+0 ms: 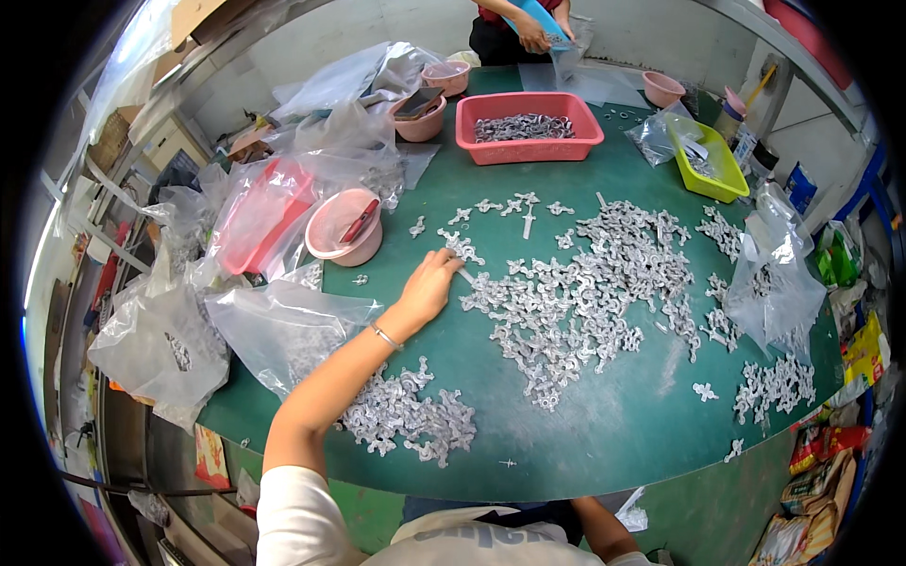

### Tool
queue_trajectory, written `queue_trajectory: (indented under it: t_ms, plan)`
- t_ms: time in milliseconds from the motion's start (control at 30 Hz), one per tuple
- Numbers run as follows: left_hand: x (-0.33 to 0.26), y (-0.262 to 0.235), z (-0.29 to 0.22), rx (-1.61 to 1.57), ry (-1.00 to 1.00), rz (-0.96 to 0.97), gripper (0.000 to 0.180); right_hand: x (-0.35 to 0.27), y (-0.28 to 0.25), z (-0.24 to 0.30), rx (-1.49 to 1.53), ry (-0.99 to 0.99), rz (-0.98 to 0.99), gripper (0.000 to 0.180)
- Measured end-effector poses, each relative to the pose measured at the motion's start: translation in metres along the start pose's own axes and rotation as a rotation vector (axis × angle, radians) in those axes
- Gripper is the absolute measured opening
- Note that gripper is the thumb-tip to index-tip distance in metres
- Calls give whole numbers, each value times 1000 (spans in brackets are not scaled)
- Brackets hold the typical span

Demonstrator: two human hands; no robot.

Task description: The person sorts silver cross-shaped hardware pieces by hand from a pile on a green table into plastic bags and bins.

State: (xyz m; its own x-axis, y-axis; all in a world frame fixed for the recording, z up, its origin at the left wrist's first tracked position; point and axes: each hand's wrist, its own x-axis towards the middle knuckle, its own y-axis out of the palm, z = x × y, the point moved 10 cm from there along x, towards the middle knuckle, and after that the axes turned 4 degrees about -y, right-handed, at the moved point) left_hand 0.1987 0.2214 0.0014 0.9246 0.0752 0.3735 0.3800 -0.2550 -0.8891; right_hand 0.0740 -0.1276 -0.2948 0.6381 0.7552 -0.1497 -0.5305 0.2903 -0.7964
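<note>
My left hand (432, 283) reaches over the green table, fingers drawn together, beside a small cluster of grey metal castings (462, 247). A thin pale strip (466, 275) lies at its fingertips; whether the fingers grip it or a casting is too small to tell. Right of the hand spreads a large heap of similar branched metal castings (576, 292). Another pile of castings (411, 415) lies below my left forearm. My right forearm (604, 528) drops beneath the table's near edge, and the hand on it is hidden.
A pink bowl (328, 224) holding a red-handled tool stands left. Farther back are a red tray (593, 141) of metal parts and a yellow-green basket (725, 189). Plastic bags (293, 325) crowd the left side; another bag (774, 297) lies right. Across the table, a person (533, 38) handles a blue scoop.
</note>
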Motion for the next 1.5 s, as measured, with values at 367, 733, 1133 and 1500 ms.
queue_trajectory:
  t_ms: [367, 733, 1133, 1500]
  plan:
    - [-26, -33, -7, 159, -28, 61, 9, -17, -6, -4, -16, 5, 19, 37]
    - [-136, -62, -69, -61, -145, 310, 16, -4, -5, 0, -35, -15, 9, 37]
    - [-137, -54, -73, -218, -98, 329, 16, -8, -8, 5, -49, -25, 6, 38]
    - [-115, -39, -78, -175, 55, 468, 9, -85, -101, 102, -5, 148, 579, 34]
